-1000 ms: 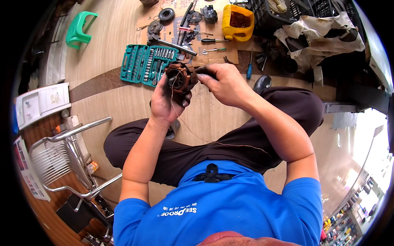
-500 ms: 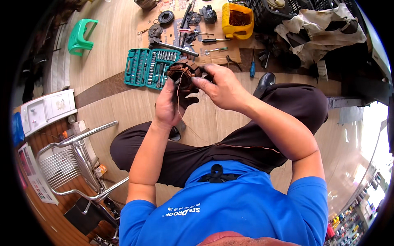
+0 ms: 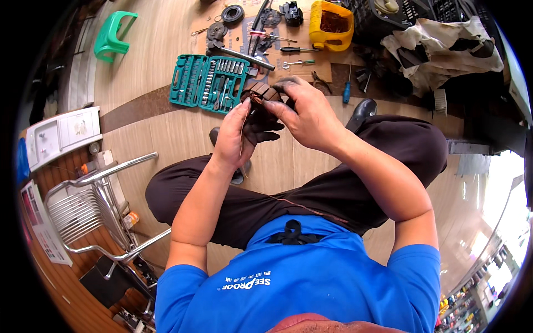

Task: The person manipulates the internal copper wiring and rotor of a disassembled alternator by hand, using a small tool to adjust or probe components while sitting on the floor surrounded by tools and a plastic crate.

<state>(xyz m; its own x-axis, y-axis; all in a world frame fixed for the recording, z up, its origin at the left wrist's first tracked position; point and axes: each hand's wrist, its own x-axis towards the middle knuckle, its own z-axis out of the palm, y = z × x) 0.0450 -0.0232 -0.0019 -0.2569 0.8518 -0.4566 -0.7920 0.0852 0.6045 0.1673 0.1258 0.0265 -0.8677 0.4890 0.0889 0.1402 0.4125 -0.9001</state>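
Between my hands is a motor stator (image 3: 263, 90), a dark ring with brown laminated segments and copper windings inside. My left hand (image 3: 235, 132) holds it from below and the left, thumb up along its near side, blackened fingers spread beneath. My right hand (image 3: 312, 114) grips its right side, with index finger and thumb bent onto the rim. What the right fingertips pinch at the windings is too small to make out. A thin copper wire (image 3: 242, 133) hangs from the stator along my left palm. More copper wire (image 3: 311, 208) lies across my lap.
Beyond my hands lies an open green socket set (image 3: 190, 80). Cardboard (image 3: 311, 75) carries screwdrivers, pliers (image 3: 321, 82) and dark motor parts. A cut yellow jug (image 3: 331, 25), black crate (image 3: 377, 25) and blue screwdriver (image 3: 347, 91) are to the right; a green stool (image 3: 115, 36) and metal chair (image 3: 83, 213) to the left.
The stator has turned in my hands, so its round opening shows less and its outer segments more. My right fingers have moved over its rim. The wire over my lap has shifted.
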